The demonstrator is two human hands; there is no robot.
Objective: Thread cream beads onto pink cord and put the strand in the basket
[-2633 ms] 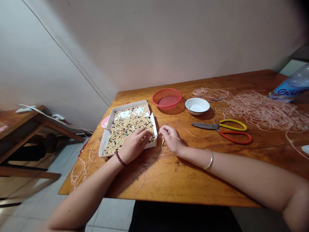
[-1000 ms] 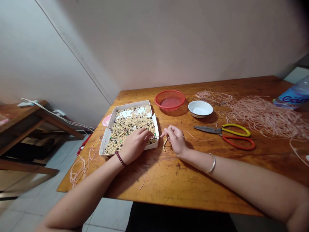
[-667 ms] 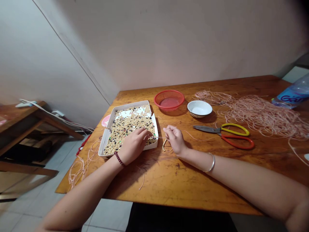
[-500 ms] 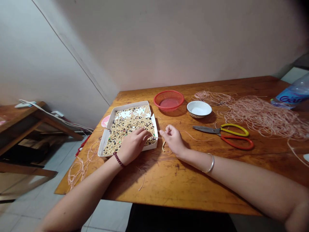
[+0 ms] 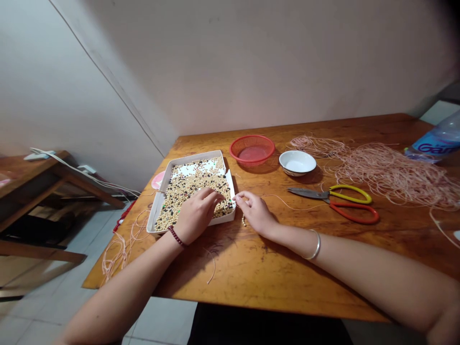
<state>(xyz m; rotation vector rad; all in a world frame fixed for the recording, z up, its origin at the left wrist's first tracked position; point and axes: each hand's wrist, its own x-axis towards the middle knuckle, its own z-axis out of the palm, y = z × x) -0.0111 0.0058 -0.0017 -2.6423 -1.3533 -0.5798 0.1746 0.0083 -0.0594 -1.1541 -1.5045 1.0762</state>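
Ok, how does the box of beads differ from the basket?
The box is white and rectangular; the basket is red and round. The box has solid walls, while the basket's are mesh. The left hand reaches over the box and its many beads, whereas the basket stands farther back, touched by neither hand. Both are open-topped and rest on the wooden table.

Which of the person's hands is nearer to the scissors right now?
The right hand: it sits to the left of the scissors, beyond the blade tip. The left hand is farther away, over the bead tray.
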